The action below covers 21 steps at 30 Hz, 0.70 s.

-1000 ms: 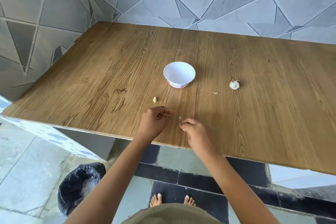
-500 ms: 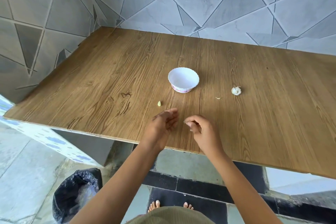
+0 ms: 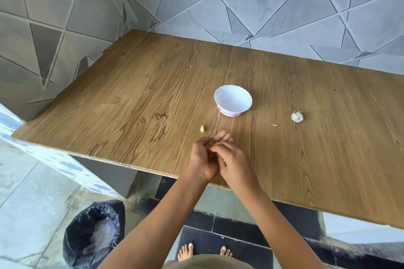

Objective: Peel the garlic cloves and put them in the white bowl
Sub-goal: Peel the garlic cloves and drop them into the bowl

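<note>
My left hand (image 3: 202, 157) and my right hand (image 3: 235, 162) are pressed together just above the near edge of the brown wood-grain worktop (image 3: 131, 98), fingers curled inward against each other. Whatever sits between them is hidden, so I cannot tell whether either hand is gripping a clove. A small pale peeled garlic clove (image 3: 202, 128) lies on the worktop just beyond my left hand. Farther in, toward the middle of the worktop, stands the white scalloped bowl with a pink patterned base (image 3: 233, 100); nothing shows inside it. Toward the right edge from the bowl lies the white garlic bulb (image 3: 297, 116), with a tiny scrap of papery skin (image 3: 274, 124) near it.
</note>
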### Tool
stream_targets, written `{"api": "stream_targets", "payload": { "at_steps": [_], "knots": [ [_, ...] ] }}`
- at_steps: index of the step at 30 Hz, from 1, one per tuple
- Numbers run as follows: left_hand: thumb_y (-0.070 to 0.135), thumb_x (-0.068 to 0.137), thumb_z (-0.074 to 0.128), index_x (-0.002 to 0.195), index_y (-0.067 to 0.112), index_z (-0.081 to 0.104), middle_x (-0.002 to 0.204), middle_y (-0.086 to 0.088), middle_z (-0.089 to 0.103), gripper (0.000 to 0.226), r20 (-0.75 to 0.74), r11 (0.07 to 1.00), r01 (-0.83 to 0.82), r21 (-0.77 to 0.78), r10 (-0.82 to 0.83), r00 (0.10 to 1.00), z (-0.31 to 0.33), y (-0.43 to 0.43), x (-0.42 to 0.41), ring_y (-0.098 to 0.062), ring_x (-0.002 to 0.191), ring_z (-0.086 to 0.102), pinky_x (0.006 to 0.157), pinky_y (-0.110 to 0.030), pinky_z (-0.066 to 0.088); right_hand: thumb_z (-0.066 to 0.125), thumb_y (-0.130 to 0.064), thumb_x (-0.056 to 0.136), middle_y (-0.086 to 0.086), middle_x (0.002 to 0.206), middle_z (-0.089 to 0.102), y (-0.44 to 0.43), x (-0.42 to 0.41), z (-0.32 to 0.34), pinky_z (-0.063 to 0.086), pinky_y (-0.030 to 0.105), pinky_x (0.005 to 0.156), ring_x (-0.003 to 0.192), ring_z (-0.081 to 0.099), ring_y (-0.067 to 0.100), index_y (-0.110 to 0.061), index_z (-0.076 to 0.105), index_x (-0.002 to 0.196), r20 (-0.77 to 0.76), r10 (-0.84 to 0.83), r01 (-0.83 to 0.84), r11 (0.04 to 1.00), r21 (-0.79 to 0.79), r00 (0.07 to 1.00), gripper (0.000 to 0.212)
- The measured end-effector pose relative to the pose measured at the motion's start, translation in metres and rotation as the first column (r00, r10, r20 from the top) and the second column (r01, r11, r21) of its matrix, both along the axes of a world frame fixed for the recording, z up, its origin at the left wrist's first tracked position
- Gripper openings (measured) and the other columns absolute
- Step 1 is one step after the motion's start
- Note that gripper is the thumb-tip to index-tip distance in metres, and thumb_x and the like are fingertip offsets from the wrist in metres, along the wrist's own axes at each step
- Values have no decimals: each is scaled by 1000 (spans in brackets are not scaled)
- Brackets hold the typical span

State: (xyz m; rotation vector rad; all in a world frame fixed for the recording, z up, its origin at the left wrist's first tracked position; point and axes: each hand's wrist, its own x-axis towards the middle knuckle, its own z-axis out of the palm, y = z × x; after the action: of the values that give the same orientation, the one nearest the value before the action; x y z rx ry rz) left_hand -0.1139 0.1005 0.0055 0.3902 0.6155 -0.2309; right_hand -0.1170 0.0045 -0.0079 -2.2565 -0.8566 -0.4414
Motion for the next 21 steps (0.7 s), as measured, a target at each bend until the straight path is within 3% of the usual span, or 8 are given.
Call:
{"api": "stream_targets", "payload": {
  "at_steps": [4,7,12,17,21],
  "knots": [
    [23,100,23,94,-5,64,92,-20,66,51,3,1000,12,-9,-12,1000,-1,0,2,-29,92,61,97,-34,43,60,2,73,9,77,66,2,3,-2,53,33,48,63,64,26,-6,67,78,-17,-46,46,999,17,999,11],
    [23,100,24,90,-5,66,86,-18,68,52,-3,1000,15,-10,-15,1000,1,-3,2,-28,89,62,87,-33,48,56,0,77,10,76,68,2,2,0,55,33,50,65,66,25,-8,70,86,-19,-58,58,997,43,998,18],
    [24,100,23,90,-5,66,84,-18,69,52,-20,1000,29,-8,-29,999,2,-3,4,-28,89,62,81,-32,50,62,10,71,8,82,71,1,1,0,48,19,63,70,67,19,-7,72,90,-21,-68,70,995,70,997,28],
    [22,99,24,89,-2,65,83,-16,69,49,-12,998,59,3,-59,998,2,-9,5,-26,82,66,76,-32,52,63,-1,76,6,84,72,2,3,-1,49,22,66,71,68,19,-6,73,90,-36,-113,117,983,144,993,18],
    [19,97,30,85,-3,68,87,-17,67,46,-25,998,49,-34,-49,998,3,-12,7,-27,87,63,76,-34,55,56,-10,88,3,95,72,-5,-1,6,52,18,75,84,66,10,-9,71,104,-111,-68,94,964,248,992,22]
  ]
}}
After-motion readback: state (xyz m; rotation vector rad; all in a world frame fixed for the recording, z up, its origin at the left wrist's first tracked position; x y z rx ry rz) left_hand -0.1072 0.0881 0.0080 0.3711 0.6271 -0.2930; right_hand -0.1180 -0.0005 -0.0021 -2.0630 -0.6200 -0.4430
